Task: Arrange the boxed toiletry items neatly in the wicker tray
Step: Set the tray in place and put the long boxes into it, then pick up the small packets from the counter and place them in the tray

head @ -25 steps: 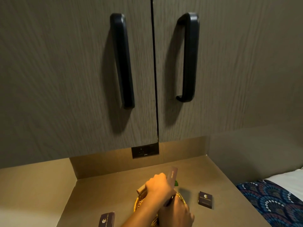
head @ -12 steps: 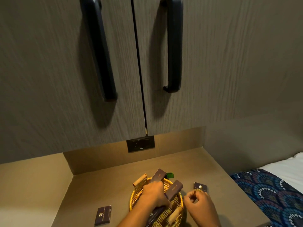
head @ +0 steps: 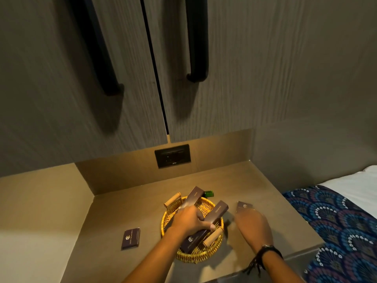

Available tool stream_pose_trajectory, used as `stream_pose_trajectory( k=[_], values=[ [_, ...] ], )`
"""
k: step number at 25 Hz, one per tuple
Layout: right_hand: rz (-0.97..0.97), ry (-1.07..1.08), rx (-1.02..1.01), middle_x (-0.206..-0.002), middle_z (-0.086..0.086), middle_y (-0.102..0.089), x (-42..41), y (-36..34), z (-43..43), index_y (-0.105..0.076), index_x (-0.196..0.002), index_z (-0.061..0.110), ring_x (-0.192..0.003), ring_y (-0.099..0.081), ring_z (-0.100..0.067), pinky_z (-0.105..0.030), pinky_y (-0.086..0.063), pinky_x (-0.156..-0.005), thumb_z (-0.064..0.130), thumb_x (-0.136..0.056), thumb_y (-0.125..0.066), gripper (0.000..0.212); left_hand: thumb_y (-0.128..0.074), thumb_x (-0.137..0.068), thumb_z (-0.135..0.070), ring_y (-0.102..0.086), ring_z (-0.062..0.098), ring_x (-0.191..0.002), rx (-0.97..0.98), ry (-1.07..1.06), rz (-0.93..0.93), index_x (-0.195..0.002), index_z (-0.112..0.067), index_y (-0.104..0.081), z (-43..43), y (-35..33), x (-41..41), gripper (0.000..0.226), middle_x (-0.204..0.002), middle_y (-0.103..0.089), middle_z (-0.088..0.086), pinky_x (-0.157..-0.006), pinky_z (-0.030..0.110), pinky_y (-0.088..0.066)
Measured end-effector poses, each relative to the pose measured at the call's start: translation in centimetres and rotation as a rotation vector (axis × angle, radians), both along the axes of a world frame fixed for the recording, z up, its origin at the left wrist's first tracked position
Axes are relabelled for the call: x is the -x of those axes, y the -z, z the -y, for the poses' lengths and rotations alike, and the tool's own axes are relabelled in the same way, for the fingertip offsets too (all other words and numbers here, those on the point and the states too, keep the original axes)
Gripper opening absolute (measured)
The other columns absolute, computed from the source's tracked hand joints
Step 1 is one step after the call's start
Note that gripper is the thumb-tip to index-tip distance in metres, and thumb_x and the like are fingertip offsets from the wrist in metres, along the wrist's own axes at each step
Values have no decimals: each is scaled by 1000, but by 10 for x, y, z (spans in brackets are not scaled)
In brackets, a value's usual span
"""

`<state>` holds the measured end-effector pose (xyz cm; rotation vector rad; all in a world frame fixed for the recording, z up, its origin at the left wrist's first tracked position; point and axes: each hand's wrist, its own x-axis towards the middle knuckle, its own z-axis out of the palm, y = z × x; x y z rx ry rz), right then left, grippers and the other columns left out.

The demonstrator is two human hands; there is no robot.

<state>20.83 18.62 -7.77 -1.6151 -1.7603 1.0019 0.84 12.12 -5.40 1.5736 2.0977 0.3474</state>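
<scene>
- The counter (head: 126,205) carries everything; cabinet doors (head: 244,68) hang above it and a bed (head: 346,217) lies to my right.
- The wicker tray (head: 195,255) sits mid-counter, round, with two wooden handles.
- Inside the tray lie three long boxes: one (head: 194,196) leaning on the far rim, one (head: 219,211) slanting across the right rim, one (head: 193,241) on the floor under my wrist.
- My left hand (head: 188,220) rests in the tray, fingers closed over the boxes; exactly which it grips I cannot tell.
- My right hand (head: 254,224), blurred, reaches for the small box (head: 244,206) just right of the tray; grip unclear.
- Another small box (head: 131,238) lies flat, well left of the tray.
- A green object (head: 209,194) sits just behind the tray.
</scene>
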Motion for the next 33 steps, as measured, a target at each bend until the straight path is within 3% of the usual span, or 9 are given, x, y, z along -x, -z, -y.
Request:
stream_pose_trajectory(
  k=[5,9,12,15,19,22,25,28,33],
  values=[
    [5,-38,7,-76,-9,-66,2,4,0,-65,-69,9,-76,-63,-26,-44,-58,-74,18,-89,-63,22,-72,-74,-63,-56,18,-65,-75,-69,80,-79,-9,-77,9,8,-4,55,-77,-72,14,-58,34,-38],
    [5,-42,-19,-67,-7,-63,2,0,-8,-61,-63,13,-66,-61,-24,-40,-55,-68,14,-91,-62,28,-58,-79,-73,-47,14,-52,-125,-168,100,-66,-12,-70,19,5,-4,63,-55,-56,2,-51,31,-33],
    [50,-11,-82,-70,-3,-63,-3,-4,-25,-60,-64,17,-62,-60,-19,-37,-55,-60,10,-89,-63,26,-48,-91,-65,-39,10,-42,-327,-385,121,-55,-18,-57,29,-2,13,59,-47,-45,-7,-46,25,-30],
    [141,-8,-114,-100,-8,-67,-13,-5,-53,-70,-92,11,-92,-64,-28,-46,-58,-79,7,-87,-60,12,-49,-95,-55,-49,21,-50,-486,-745,16,-59,-13,-59,58,-1,63,56,-54,-58,1,-51,30,-37],
    [219,-171,37,-131,-17,-58,-24,-7,-93,-62,-126,7,-124,-51,-33,-52,-44,-107,0,-87,-62,39,-60,-91,-47,-54,27,-65,-268,-992,-196,-71,-18,-66,111,20,122,36,-70,-65,7,-60,32,-40],
    [302,-364,149,-137,-17,-56,-20,-13,-105,-55,-136,7,-129,-48,-33,-49,-39,-112,18,-90,-69,50,-63,-87,-55,-59,26,-72,-115,-1005,-218,-82,-16,-67,129,32,129,39,-81,-65,9,-64,35,-48],
    [410,-482,184,-123,-15,-65,-13,-8,-103,-63,-125,7,-121,-56,-33,-47,-43,-109,22,-85,-76,45,-63,-85,-58,-61,28,-76,-58,-990,-138,-85,-12,-63,133,29,121,45,-87,-64,12,-68,39,-52],
    [320,-374,155,-101,-16,-71,-9,5,-101,-71,-97,3,-102,-64,-32,-48,-50,-98,14,-78,-82,24,-65,-88,-49,-63,30,-80,-105,-967,-15,-88,-12,-64,136,21,113,38,-88,-65,12,-74,42,-54],
    [346,-371,196,-94,-19,-67,-1,1,-91,-61,-83,9,-83,-61,-27,-42,-51,-84,10,-81,-78,17,-67,-88,-44,-65,28,-84,-167,-939,116,-95,-10,-64,139,23,106,35,-93,-68,14,-81,49,-57]
  ],
)
